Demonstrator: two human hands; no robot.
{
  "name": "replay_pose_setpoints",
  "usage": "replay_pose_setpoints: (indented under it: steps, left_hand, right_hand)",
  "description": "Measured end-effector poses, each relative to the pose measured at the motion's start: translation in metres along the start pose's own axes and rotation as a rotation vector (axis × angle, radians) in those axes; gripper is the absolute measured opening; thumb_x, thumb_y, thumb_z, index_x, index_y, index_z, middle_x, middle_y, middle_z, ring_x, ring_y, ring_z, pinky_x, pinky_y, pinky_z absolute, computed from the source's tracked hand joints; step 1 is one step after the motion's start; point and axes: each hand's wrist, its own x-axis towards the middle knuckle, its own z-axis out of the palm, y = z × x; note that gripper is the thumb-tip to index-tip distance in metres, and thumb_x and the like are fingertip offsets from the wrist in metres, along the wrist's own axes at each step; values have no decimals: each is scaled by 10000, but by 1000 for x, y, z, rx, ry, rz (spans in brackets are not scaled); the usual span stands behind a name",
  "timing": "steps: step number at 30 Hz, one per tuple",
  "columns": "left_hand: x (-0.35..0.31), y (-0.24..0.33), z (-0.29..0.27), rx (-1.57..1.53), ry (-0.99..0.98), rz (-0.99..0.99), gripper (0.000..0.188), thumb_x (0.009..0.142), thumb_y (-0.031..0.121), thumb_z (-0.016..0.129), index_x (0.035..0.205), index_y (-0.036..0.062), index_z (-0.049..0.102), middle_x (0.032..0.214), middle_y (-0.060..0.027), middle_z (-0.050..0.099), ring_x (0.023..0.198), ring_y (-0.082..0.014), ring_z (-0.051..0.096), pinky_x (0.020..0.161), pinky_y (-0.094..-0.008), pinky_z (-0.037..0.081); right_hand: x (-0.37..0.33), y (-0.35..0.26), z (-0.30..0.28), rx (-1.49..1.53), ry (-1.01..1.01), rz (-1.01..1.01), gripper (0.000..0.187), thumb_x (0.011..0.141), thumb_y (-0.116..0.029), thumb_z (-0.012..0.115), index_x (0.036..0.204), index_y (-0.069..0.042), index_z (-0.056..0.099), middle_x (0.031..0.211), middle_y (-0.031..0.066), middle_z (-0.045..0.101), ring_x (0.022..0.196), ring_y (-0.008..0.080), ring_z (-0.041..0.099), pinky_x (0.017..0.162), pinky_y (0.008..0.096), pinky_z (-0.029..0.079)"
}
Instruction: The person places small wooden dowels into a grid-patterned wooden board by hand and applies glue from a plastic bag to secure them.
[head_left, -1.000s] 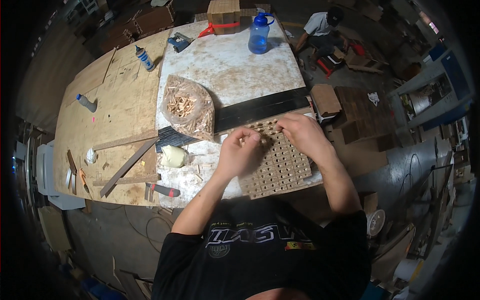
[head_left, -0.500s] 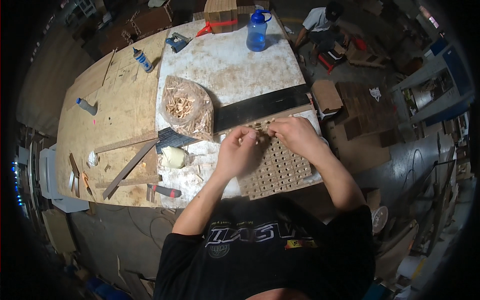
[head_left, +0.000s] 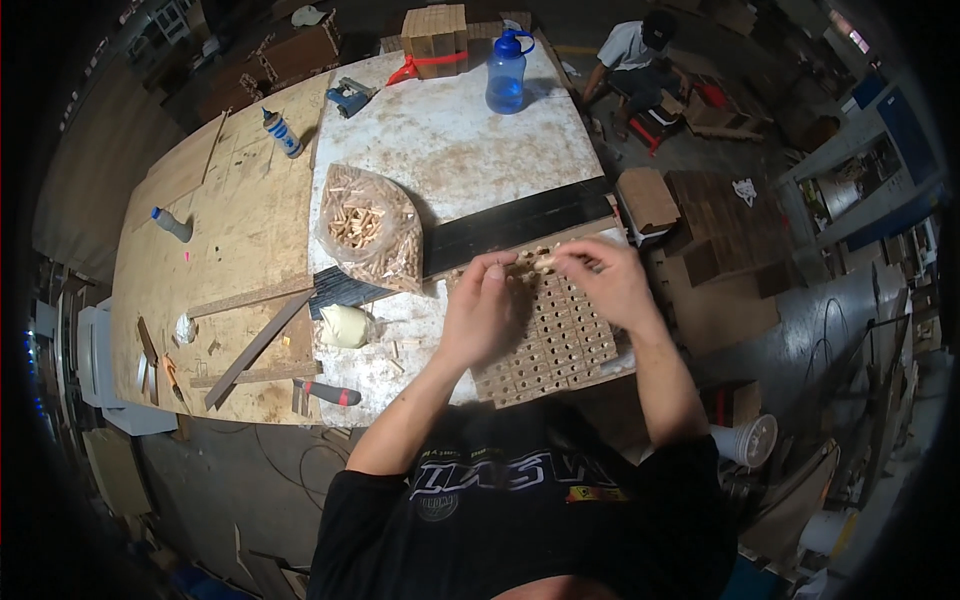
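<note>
Head view: we see the holed blocks [head_left: 560, 340] laid side by side at the near right of the table [head_left: 470, 160], their rows of dark holes facing up. Our left hand [head_left: 480, 310] is over their left side, fingers curled in and thumb near the forefinger; we cannot tell whether it has hold of anything. Our right hand [head_left: 608, 285] is over their far right part, fingers bent and only partly spread. A pale bit [head_left: 545, 264] shows at its fingertips, too small for us to tell whether it is gripped.

Just beyond the blocks we have a black board [head_left: 500, 225] lying across the table. To the left sits a clear bag [head_left: 400, 262], its mouth open on a heap of dowels [head_left: 357, 227]. Nearer us are a pale yellow bundle [head_left: 345, 327], a few loose dowels [head_left: 394, 355] and a red-and-grey handled tool [head_left: 335, 394]. Further left lies a dark strip [head_left: 258, 350]. Toward the far edge we see a blue bottle [head_left: 507, 82], and beyond the table a seated person [head_left: 640, 65].
</note>
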Motion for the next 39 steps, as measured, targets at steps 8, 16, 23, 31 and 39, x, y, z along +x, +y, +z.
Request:
replay_pose_setpoints:
  steps: [8,16,23,31,39]
  left_hand:
    - [0,-3,-1,-73,-30,-40,335,1119,321,459,1301,61,566,657,66,448,552,-29,395,503,-208,314]
    - [1,-5,-4,-83,-27,-45,349,1124,322,438,1304,50,561,633,70,422,526,-30,374,486,-208,300]
    - [2,-6,-2,0,3,63,539,1126,465,318,1334,19,538,638,44,466,527,-56,414,484,-212,324]
    - [-4,-1,-6,-119,-95,-48,739,1073,642,246,1408,33,496,1219,-111,632,1015,-137,598,873,-288,485]
    - [-3,0,-7,33,-52,-41,776,1059,671,221,1434,35,458,1165,-124,660,1074,-177,629,949,-316,497]
  right_hand:
    - [0,14,-25,-197,-98,30,105,925,-69,709,1005,-1,711,931,126,708,819,249,691,724,339,533]
    - [6,19,-21,-728,-215,-186,87,883,-80,696,960,-52,667,932,128,676,867,362,665,724,454,533]
    - [15,8,-9,-783,-282,-228,114,886,-125,708,988,-76,695,920,111,688,894,349,680,734,444,543]
    - [-5,-40,35,-282,-242,-173,193,856,-115,793,1026,-45,737,916,67,687,792,166,669,698,304,540]
    - [-17,-22,51,-139,-190,-86,144,830,-199,766,950,-131,728,913,46,690,872,265,678,789,388,543]
